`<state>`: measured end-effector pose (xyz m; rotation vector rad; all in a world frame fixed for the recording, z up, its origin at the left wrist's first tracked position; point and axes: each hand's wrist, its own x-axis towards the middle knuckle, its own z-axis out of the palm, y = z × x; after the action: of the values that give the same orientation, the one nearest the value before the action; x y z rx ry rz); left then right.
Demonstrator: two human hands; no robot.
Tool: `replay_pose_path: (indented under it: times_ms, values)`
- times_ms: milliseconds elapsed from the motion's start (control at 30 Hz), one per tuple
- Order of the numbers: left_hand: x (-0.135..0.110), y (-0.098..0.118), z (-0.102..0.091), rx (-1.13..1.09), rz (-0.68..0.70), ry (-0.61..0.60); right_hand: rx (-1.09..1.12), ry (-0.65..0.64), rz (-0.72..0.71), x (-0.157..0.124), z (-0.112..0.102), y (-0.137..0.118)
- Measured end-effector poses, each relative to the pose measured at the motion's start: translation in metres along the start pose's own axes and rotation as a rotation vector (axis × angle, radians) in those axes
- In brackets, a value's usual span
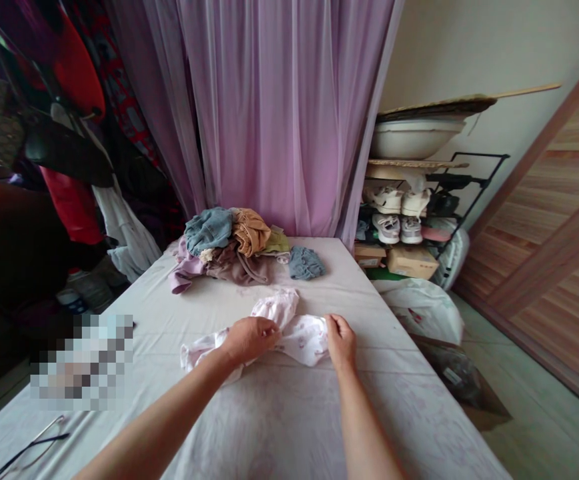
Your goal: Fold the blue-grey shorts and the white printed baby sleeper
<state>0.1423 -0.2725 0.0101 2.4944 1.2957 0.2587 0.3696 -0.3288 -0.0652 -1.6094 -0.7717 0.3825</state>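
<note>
We're looking at a narrow room here, folks, and straight ahead of both hands a sheer lilac curtain [289, 113] drops behind a long bed under a pale printed sheet [279, 433]. Far to the right of the right hand stands a wooden wardrobe door [544, 227], with a black metal shoe rack [489, 160] nearer in. Far to the left of the left hand, dark and red clothes [72, 83] hang in a crowd.

Just ahead of the hands, a heap of clothes [224, 247] sits on the bed. We can pick out a denim garment [208, 230], a tan garment [250, 231] and a mauve garment [184, 270], while a small blue-grey garment [304, 263] lies at the heap's right edge, nearest the right hand.

So here's the count: one piece is out on its own, well apart from that heap, and everything else remains piled up. That piece is a pink-printed white garment [294, 333], lying rumpled and loosely spread right under the hands.

Now the hands! The left hand [249, 340] is curled closed over the cloth, gripping a fold. The right hand [340, 341] is narrowed to a pinch, its fingers [334, 325] holding the garment's right edge.
</note>
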Motion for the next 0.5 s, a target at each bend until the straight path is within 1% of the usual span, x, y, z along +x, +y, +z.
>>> replay_pose_path:
  times_ms: [67, 133, 167, 200, 267, 333, 433, 500]
  values:
    - [0.006, -0.003, -0.006, 0.008, -0.057, 0.060, 0.010, 0.000, -0.001, 0.000, 0.000, 0.001]
    - [0.014, -0.014, -0.010, 0.037, -0.143, 0.122, 0.014, 0.000, -0.008, 0.001, 0.001, 0.003]
    - [0.018, -0.020, -0.010, 0.047, -0.200, 0.122, 0.013, 0.001, -0.010, 0.001, 0.001, 0.003]
    - [0.022, -0.026, -0.009, 0.047, -0.254, 0.092, 0.012, 0.001, -0.010, 0.002, 0.001, 0.004]
    - [0.029, -0.034, -0.004, 0.014, -0.338, -0.009, 0.012, -0.001, -0.008, 0.002, 0.001, 0.005]
    - [0.034, -0.036, 0.003, -0.044, -0.373, -0.065, 0.014, -0.001, -0.012, 0.002, 0.001, 0.005]
    - [0.041, -0.032, 0.009, -0.098, -0.383, -0.057, 0.007, -0.006, -0.022, 0.003, 0.000, 0.005]
    - [0.043, -0.027, 0.009, -0.112, -0.370, -0.040, 0.000, -0.007, -0.025, 0.003, 0.001, 0.007]
